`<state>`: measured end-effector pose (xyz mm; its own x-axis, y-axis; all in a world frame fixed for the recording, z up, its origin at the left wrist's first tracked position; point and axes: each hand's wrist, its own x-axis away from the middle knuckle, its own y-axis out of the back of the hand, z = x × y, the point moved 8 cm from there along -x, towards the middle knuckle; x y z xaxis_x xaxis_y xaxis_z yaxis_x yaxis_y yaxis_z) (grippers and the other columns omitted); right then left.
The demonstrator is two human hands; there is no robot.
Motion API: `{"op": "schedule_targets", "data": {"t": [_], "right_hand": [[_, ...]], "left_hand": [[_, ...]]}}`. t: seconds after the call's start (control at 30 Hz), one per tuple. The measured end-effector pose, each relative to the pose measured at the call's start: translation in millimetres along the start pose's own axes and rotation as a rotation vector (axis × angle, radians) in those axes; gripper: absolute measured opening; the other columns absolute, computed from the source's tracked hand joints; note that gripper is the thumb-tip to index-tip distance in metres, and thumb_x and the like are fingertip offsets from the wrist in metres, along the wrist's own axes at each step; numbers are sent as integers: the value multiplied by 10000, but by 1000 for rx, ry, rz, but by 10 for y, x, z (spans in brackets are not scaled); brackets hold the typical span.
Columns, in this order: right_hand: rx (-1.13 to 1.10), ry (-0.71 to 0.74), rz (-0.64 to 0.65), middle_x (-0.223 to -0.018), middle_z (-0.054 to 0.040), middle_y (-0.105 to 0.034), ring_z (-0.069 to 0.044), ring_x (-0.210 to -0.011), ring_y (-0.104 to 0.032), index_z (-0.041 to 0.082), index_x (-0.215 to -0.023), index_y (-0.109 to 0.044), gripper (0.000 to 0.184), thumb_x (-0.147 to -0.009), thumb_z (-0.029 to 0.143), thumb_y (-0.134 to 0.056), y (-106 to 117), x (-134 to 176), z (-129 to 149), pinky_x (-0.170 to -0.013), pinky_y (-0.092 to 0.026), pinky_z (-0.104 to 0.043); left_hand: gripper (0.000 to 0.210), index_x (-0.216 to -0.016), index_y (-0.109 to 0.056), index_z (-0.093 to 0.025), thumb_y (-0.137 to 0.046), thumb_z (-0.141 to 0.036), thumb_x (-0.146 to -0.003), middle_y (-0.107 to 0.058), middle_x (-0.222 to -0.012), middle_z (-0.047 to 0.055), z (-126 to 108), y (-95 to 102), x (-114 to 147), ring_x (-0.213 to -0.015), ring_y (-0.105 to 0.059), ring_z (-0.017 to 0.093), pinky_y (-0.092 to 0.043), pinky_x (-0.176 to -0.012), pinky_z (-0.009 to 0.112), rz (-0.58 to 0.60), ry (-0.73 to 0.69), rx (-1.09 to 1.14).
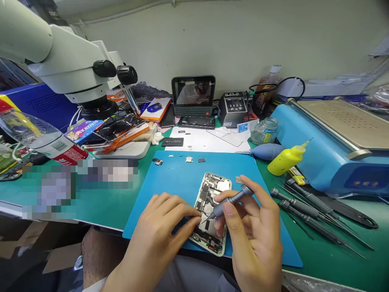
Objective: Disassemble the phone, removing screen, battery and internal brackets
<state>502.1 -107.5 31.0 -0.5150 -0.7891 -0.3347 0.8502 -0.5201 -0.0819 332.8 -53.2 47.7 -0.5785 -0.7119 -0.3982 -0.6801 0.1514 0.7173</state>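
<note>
The right hand gripped a screwdriver, its tip on the opened phone (lying on the blue mat atop the desk); the left hand, fingers loosely curled, steadied the phone's edge.

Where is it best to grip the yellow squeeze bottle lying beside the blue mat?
Probably around the wide body of the yellow squeeze bottle, from above. It lies on its side with the thin nozzle pointing up-right toward the blue machine, leaving the round middle free.
</note>
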Motion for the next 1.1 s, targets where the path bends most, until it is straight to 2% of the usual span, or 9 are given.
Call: {"op": "schedule_targets", "data": {"t": [0.1, 0.27, 0.37, 0.5, 0.57, 0.63, 0.73, 0.87, 1.1], "right_hand": [[-6, -9, -24, -1136, -63, -788, -103, -614, -657, 336, -1544, -571, 425, -1127, 295, -643, 18, 14, -25, -557, -629, -242], [9, 14, -6, -1099, -49, -777, -101, -593, -654, 344, -1561, -544, 442, -1131, 289, -630, 3, 20, -49, -534, -604, -241], [11, 15, -30, -1142, -52, -781, -109, -616, -677, 360, -1557, -543, 444, -1130, 277, -631, 25, 14, -51, -549, -623, -253], [-2, 76, -97, -1105, -44, -776, -131, -650, -714, 366, -1555, -534, 470, -1116, 248, -654, 107, -16, 5, -554, -654, -260], [-11, 83, -108, -1093, -47, -773, -132, -663, -722, 358, -1556, -539, 468, -1116, 244, -655, 130, -30, 11, -548, -653, -248], [-13, 84, -106, -1098, -53, -776, -130, -669, -723, 346, -1559, -542, 467, -1117, 248, -655, 134, -36, 7, -550, -653, -244], [-17, 81, -110, -1105, -45, -778, -123, -650, -707, 355, -1562, -544, 470, -1116, 254, -656, 136, -30, 0, -559, -654, -253], [-35, 80, -117, -1100, -33, -778, -118, -653, -711, 378, -1565, -548, 483, -1114, 244, -658, 140, -18, 1, -580, -658, -250], [-14, 83, -123, -1092, -47, -787, -124, -630, -682, 356, -1562, -545, 478, -1110, 252, -662, 144, -1, 22, -548, -642, -259]], "left_hand": [[126, -1050, -723, -277, -656, -221, -1141, -786, -970, -23, -19, -26, -42, -864, -662, 215, -447, -791, 384, 30, -10, 28], [73, -1064, -726, -277, -702, -244, -1124, -782, -966, -22, -72, -81, -22, -848, -658, 212, -454, -783, 375, 52, -26, 22], [119, -1018, -714, -263, -688, -233, -1131, -773, -942, -23, -23, -62, -60, -838, -648, 207, -450, -775, 371, 72, -21, -13], [196, -976, -736, -246, -665, -302, -1150, -785, -953, -1, 205, 167, -377, -889, -665, 226, -488, -835, 382, 14, -16, -140], [177, -1028, -792, -250, -670, -303, -1146, -803, -1020, 23, 373, 291, -608, -966, -682, 249, -508, -860, 388, -35, 9, -310], [160, -1039, -819, -236, -693, -274, -1130, -807, -1039, 44, 499, 329, -809, -980, -664, 272, -488, -881, 415, -53, 3, -391], [117, -1033, -845, -234, -745, -247, -1093, -805, -1027, 44, 597, 205, -970, -989, -643, 281, -475, -895, 428, 3, -34, -463], [144, -1048, -851, -222, -719, -233, -1105, -806, -1045, 56, 613, 37, -974, -992, -634, 279, -477, -889, 427, 53, -61, -504], [196, -1081, -849, -219, -660, -218, -1134, -805, -1043, 64, 637, 38, -939, -992, -637, 280, -474, -890, 436, 70, -55, -479]]}}
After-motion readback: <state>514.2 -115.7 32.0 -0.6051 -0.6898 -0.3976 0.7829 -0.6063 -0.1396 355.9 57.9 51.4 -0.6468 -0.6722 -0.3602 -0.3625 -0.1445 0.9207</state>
